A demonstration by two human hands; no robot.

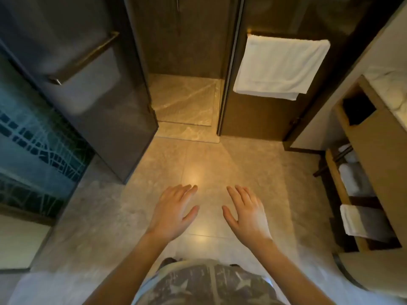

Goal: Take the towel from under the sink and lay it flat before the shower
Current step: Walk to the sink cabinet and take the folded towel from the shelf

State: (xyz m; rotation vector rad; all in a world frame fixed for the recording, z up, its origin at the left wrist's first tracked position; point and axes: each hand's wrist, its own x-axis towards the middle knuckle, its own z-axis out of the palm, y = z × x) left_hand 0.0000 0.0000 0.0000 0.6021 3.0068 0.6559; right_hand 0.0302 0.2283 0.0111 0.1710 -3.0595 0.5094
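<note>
Hovering well left of the sink [388,86], left hand [174,213] and right hand [246,214] are spread flat, holding nothing. The towel [352,220] hangs folded under the sink. It looks soft, light and floppy, so it is probably best pinched at two corners.

Glossy beige floor [253,164] with a warm glare at centre; dark glass door [92,89] upper left; patterned blue panel [33,146] at left edge; wooden vanity [383,150] at right edge.
</note>
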